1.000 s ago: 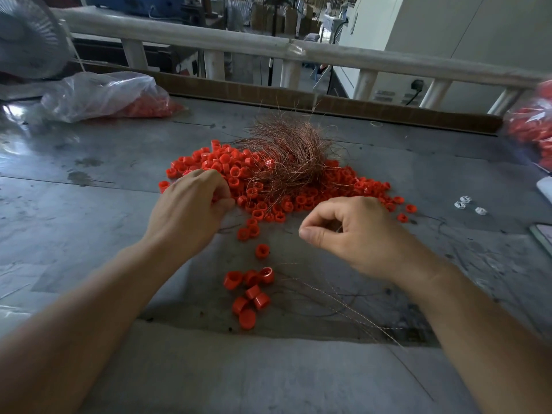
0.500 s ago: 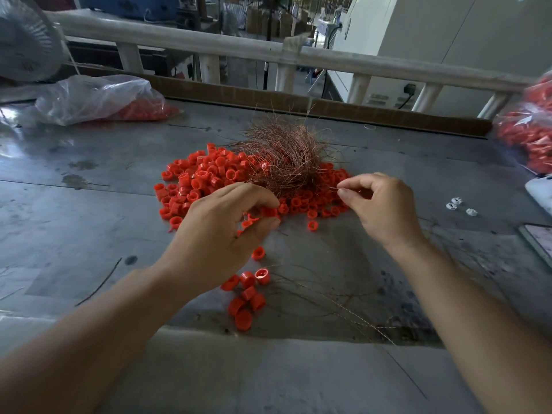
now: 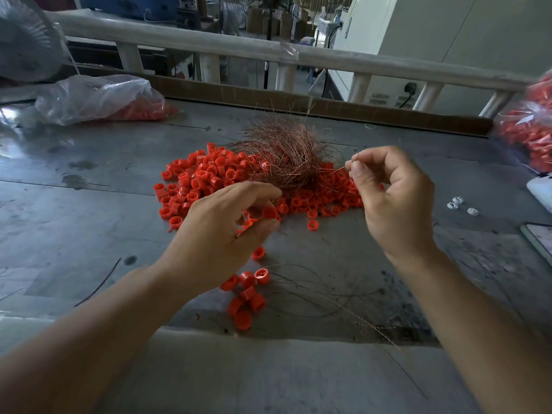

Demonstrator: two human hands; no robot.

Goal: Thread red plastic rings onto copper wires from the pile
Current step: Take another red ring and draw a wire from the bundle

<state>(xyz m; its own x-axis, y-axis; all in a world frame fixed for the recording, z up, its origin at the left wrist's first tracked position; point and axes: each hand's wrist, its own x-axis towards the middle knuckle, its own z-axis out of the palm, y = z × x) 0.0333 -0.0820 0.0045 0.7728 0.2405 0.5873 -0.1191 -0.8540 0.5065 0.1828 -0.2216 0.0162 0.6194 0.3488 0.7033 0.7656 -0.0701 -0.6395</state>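
Your left hand point(image 3: 221, 231) shifts toward 3 o'clock and now pinches a red ring point(image 3: 269, 212); your right hand point(image 3: 394, 198) rises toward 1 o'clock, now pinching a copper wire point(image 3: 339, 169) beside the wire bundle point(image 3: 286, 156).

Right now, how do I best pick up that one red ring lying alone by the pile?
Pinch the ring by its outer wall, from above: its hole seems to face up, and bare table surrounds it.
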